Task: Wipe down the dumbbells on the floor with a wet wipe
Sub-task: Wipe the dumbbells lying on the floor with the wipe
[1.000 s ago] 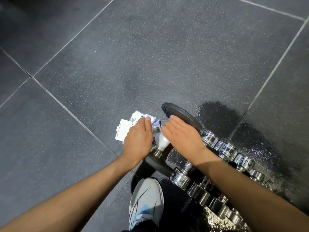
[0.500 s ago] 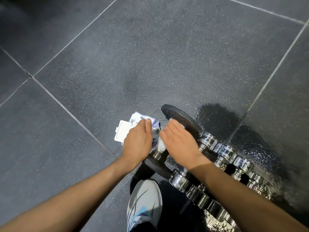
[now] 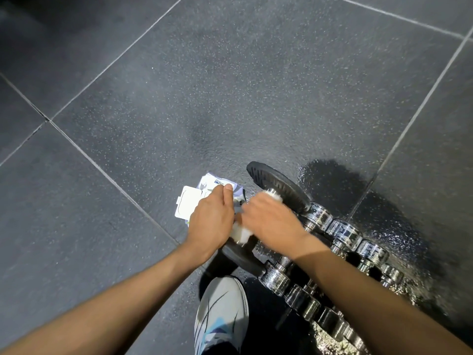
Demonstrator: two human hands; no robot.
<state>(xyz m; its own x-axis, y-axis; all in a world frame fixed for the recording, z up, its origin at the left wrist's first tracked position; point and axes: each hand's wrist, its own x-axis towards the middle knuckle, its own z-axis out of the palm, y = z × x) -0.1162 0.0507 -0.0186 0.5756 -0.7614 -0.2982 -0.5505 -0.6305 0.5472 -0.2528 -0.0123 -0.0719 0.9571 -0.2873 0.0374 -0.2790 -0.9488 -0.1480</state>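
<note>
right grip (image 3: 271, 221), blurred, is curled over a white wet wipe (image 3: 240, 234) laid on the bar of a black-plated dumbbell (image 3: 279, 188). white cloth shows under the heel of the palm and again past the fingertips, by the far plate. left grip (image 3: 212, 219) lies just beside it, the two nearly touching. its fingers are straight and together, resting flat on a pack of wipes (image 3: 217, 181) and holding nothing. the pack's white flap lid shows at its left side, and the pack sits on the floor (image 3: 230, 98) just beside the dumbbell's bar.

the dumbbell lies slantwise on the floor, one black plate far from the person and the other near a white shoe (image 3: 221, 313) with blue marks. a row of chrome dumbbells (image 3: 343, 231) lies packed side by side against it, running under the right forearm. beyond the row the floor has a dark, wet, shiny patch (image 3: 332, 180). the floor is dark speckled tile with pale seams, and one seam runs in under the left wrist.
</note>
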